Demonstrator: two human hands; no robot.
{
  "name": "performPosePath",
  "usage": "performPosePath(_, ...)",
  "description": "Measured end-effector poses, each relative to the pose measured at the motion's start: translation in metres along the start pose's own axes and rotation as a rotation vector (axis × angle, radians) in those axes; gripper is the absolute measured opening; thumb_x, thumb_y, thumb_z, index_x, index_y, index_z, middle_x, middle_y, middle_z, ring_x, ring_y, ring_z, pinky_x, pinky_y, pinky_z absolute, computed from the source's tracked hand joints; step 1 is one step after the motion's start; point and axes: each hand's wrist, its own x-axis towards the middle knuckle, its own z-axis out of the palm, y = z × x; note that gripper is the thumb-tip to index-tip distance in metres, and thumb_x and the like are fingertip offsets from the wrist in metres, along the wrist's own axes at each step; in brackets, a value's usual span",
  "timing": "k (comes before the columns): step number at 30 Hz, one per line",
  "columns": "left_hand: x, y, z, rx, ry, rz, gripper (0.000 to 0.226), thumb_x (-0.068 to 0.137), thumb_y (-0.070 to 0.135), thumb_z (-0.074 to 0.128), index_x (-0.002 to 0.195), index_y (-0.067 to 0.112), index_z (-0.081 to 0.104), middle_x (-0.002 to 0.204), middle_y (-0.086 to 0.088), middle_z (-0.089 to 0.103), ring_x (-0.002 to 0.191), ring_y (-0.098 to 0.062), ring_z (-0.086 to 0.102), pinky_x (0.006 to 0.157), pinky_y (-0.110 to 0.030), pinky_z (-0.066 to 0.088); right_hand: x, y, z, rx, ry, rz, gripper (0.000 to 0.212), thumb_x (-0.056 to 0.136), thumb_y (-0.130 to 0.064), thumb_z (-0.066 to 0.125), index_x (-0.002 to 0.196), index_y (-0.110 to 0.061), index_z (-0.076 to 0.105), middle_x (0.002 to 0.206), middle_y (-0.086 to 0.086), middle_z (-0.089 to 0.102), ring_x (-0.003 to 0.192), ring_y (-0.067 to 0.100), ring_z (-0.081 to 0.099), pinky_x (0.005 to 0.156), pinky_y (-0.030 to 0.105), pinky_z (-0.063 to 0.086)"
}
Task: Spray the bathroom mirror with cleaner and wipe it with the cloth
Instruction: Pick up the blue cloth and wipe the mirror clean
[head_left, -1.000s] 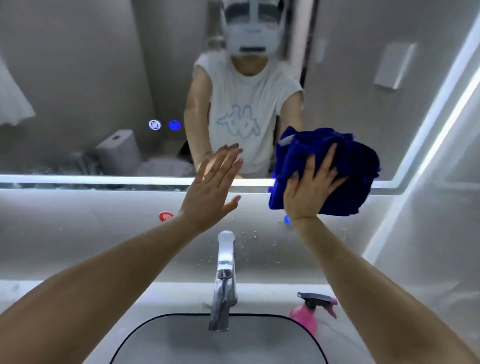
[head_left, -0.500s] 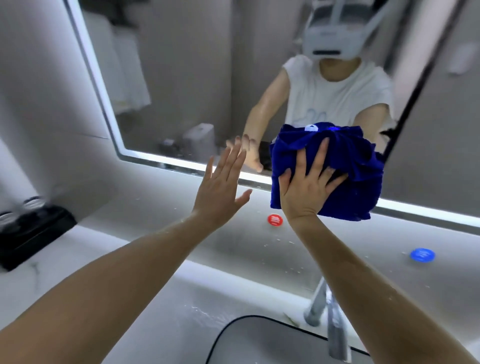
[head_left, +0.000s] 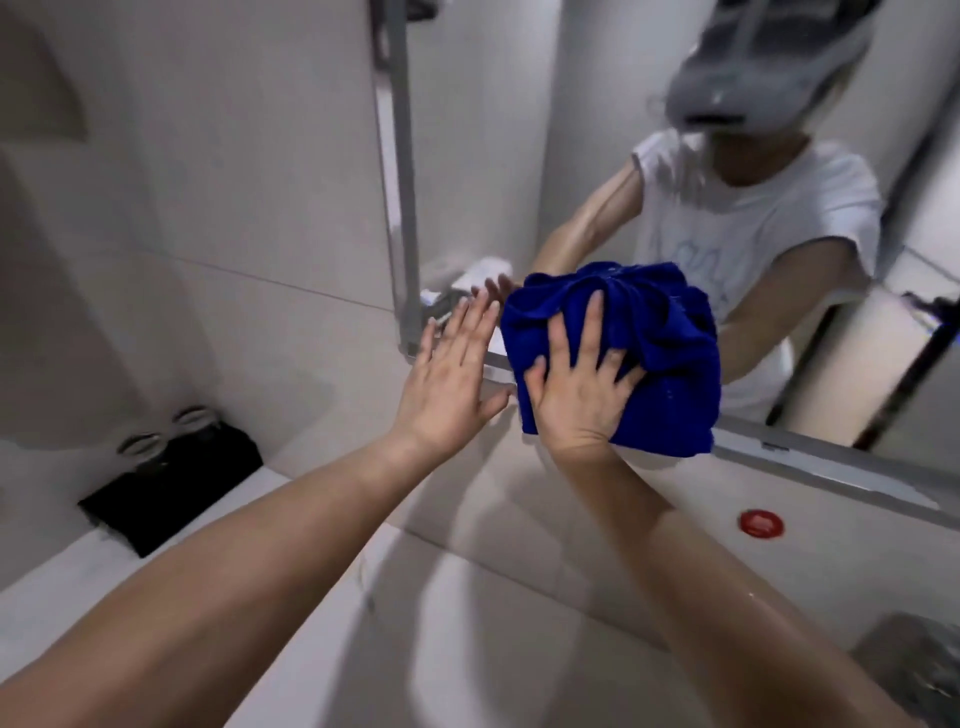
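The cloth (head_left: 631, 358) lies against the mirror's (head_left: 493, 130) lower left corner, under the right hand (head_left: 576, 400). The left hand (head_left: 449, 384) is just left of it. A tray (head_left: 171, 493) sits far left on the surface (head_left: 78, 582); a disc (head_left: 761, 522) sits below the mirror, right.

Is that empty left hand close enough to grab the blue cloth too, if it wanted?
Probably yes. The left hand is open right beside the blue cloth, with nothing between them; only the right hand pressing on it covers part.

Pale tiled wall (head_left: 234, 156) meets a white counter (head_left: 52, 592) bearing a black tray (head_left: 171, 493).
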Motion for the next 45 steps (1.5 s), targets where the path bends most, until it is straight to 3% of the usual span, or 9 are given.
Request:
performPosePath(6, -0.001, -0.068, -0.007, 0.006, -0.02, -0.079, 0.09, 0.085, 0.048, 0.055, 0.149, 0.017, 0.0, 0.158, 0.003, -0.002, 0.138, -0.004, -0.013, 0.114, -0.033, -0.008, 0.004, -0.062, 0.022, -0.118, -0.218, -0.344, 0.052, 0.087, -0.046, 0.036, 0.134, -0.029, 0.05, 0.145, 0.001, 0.044, 0.111, 0.028, 0.041, 0.099, 0.053, 0.026)
performPosePath(11, -0.006, -0.102, -0.024, 0.019, -0.021, -0.138, 0.089, 0.087, 0.046, 0.053, 0.149, 0.017, -0.004, 0.158, 0.001, -0.005, 0.137, -0.003, -0.016, 0.113, -0.032, -0.012, 0.011, -0.092, 0.028, -0.225, -0.411, -0.71, 0.057, 0.083, -0.049, 0.049, 0.135, -0.025, 0.053, 0.139, 0.005, 0.053, 0.124, 0.03, 0.051, 0.116, 0.047, -0.01)
performPosePath(15, -0.006, -0.113, -0.032, 0.037, -0.023, -0.172, 0.089, 0.089, 0.048, 0.05, 0.148, 0.018, -0.01, 0.158, 0.002, -0.009, 0.14, -0.006, -0.016, 0.113, -0.032, -0.012, 0.015, -0.087, 0.026, -0.295, -0.438, -0.875, 0.068, 0.074, -0.04, 0.069, 0.137, -0.022, 0.05, 0.135, 0.007, 0.055, 0.123, 0.033, 0.052, 0.114, 0.051, -0.003)
performPosePath(18, -0.013, -0.105, -0.031, 0.046, -0.057, -0.159, 0.091, 0.088, 0.049, 0.05, 0.148, 0.018, -0.012, 0.158, 0.001, -0.011, 0.137, -0.004, -0.02, 0.114, -0.033, -0.012, 0.017, -0.078, 0.017, -0.348, -0.498, -1.008, 0.066, 0.076, -0.026, 0.069, 0.139, -0.024, 0.047, 0.132, 0.005, 0.057, 0.123, 0.027, 0.052, 0.112, 0.046, 0.026)
performPosePath(21, -0.02, -0.084, -0.025, 0.017, -0.075, -0.144, 0.092, 0.087, 0.052, 0.05, 0.148, 0.017, -0.01, 0.158, 0.001, -0.009, 0.141, -0.007, -0.015, 0.116, -0.035, -0.009, 0.014, -0.059, 0.011, -0.328, -0.597, -1.115, 0.062, 0.096, -0.01, 0.04, 0.151, -0.019, 0.014, 0.153, 0.01, 0.027, 0.142, 0.03, 0.021, 0.117, 0.043, 0.013)
performPosePath(29, -0.009, 0.01, -0.028, -0.031, -0.064, -0.022, 0.094, 0.086, 0.054, 0.05, 0.149, 0.017, -0.009, 0.158, 0.002, -0.01, 0.139, -0.006, -0.018, 0.115, -0.032, -0.011, 0.008, 0.052, -0.045, -0.358, -0.642, -1.063, 0.077, 0.095, -0.007, 0.037, 0.149, -0.024, -0.015, 0.158, 0.008, 0.006, 0.145, 0.028, 0.007, 0.118, 0.044, 0.005)
performPosePath(34, -0.012, 0.092, -0.025, -0.075, -0.079, 0.069, 0.089, 0.088, 0.052, 0.049, 0.148, 0.02, -0.008, 0.158, 0.002, -0.008, 0.141, -0.007, -0.014, 0.116, -0.033, -0.01, -0.001, 0.148, -0.084, -0.359, -0.722, -0.951, 0.079, 0.094, -0.005, 0.039, 0.149, -0.027, -0.013, 0.159, 0.003, 0.003, 0.146, 0.024, 0.003, 0.118, 0.042, 0.0)
performPosePath(40, -0.02, 0.212, -0.007, -0.136, -0.11, 0.208, 0.089, 0.086, 0.046, 0.055, 0.149, 0.019, -0.002, 0.157, 0.005, -0.006, 0.138, -0.005, -0.014, 0.117, -0.036, -0.005, -0.022, 0.277, -0.111, -0.388, -0.708, -0.94, 0.087, 0.081, -0.009, 0.065, 0.15, -0.027, 0.016, 0.15, 0.004, 0.038, 0.136, 0.025, 0.037, 0.109, 0.045, 0.035)
performPosePath(45, -0.025, 0.317, 0.011, -0.215, -0.101, 0.316, 0.085, 0.078, 0.036, 0.066, 0.148, 0.019, 0.021, 0.155, -0.001, 0.022, 0.142, -0.017, 0.023, 0.115, -0.039, 0.016, -0.037, 0.38, -0.15, -0.393, -0.699, -0.88, 0.094, 0.089, -0.006, 0.055, 0.147, -0.032, -0.015, 0.159, 0.003, 0.013, 0.146, 0.024, 0.015, 0.114, 0.048, 0.024)
